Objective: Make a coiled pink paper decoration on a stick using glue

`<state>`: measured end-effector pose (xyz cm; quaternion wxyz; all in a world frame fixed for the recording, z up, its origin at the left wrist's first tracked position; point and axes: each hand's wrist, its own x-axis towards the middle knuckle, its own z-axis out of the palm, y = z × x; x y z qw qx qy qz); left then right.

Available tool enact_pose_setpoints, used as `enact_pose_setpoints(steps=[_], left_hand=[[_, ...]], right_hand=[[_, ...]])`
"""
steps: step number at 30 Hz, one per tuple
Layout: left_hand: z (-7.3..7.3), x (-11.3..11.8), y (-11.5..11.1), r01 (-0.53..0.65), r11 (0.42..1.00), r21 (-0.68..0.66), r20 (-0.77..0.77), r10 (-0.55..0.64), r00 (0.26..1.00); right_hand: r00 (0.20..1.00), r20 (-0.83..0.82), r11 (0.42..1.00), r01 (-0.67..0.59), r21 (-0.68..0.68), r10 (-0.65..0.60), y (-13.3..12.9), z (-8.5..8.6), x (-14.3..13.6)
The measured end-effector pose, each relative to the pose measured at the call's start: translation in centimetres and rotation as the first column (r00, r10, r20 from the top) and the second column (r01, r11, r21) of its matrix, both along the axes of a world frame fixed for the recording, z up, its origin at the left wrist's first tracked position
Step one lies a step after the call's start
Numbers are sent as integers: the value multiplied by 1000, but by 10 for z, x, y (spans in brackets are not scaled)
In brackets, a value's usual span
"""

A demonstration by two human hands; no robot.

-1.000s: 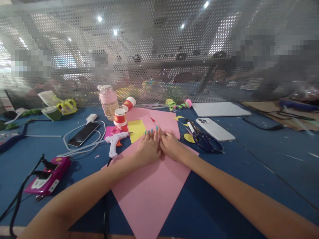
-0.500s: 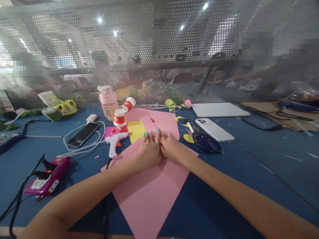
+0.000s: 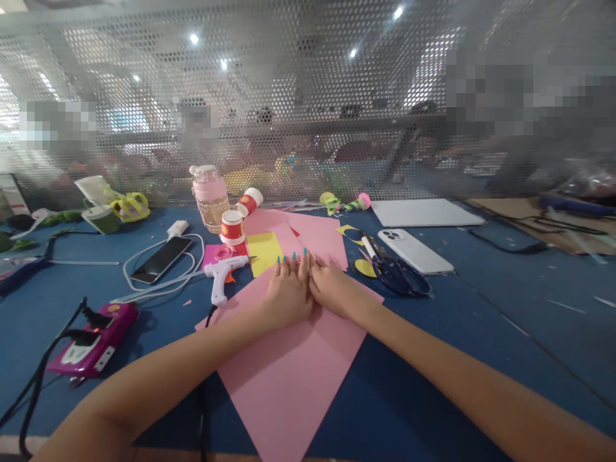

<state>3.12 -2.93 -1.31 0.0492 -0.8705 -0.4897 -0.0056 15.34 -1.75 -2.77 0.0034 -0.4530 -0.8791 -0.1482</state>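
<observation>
A large pink sheet (image 3: 293,378) lies on the blue table, one corner pointing toward me. My left hand (image 3: 289,295) rests on its far part, palm down, with the fingers stretched forward and slightly apart. Touching it on the right is my right hand (image 3: 330,289), its fingers curled together at the sheet's far corner; what they pinch, if anything, is hidden. Beyond the hands are a yellow sheet (image 3: 264,250) and more pink paper (image 3: 322,231). A white glue gun (image 3: 221,279) lies left of my left hand, and dark blue scissors (image 3: 402,276) lie to the right.
Left: black phone (image 3: 162,260) with white cable, magenta power strip (image 3: 96,343) with black cords. Behind: pink-topped bottle (image 3: 210,199), red-and-white paper cups (image 3: 233,228), a perforated metal screen (image 3: 308,96). Right: white phone (image 3: 416,251), white flat panel (image 3: 426,212), brown cardboard (image 3: 529,221).
</observation>
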Motion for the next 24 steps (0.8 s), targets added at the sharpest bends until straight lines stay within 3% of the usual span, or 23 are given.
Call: enact_pose_setpoints(steps=[4,8,11,14,18,21,24], left_hand=[[8,-8,2,46,997,-59,59,-42,997],[-1,-18,7,66,996,-58,282,-47,958],[-7,-21,9,83,996,-45,368,-60,928],[-8,-20,9,90,995,-29,379,-73,923],[-4,-18,6,61,998,-10,365,-53,930],[-3,-17,4,35,999,11,345,-36,938],[-8,-16,4,20,999,29,294,-27,955]], right_hand=[[958,-255,990,113,-85,-132,4,-1,2],[909,-360,974,161,-158,-209,6,5,5],[873,-428,967,159,-200,-233,6,7,6],[851,-467,966,166,-198,-242,8,6,7],[717,-640,961,213,-175,-275,19,8,20],[637,-709,944,305,-128,-302,26,23,30],[565,-801,946,325,-3,-197,22,43,21]])
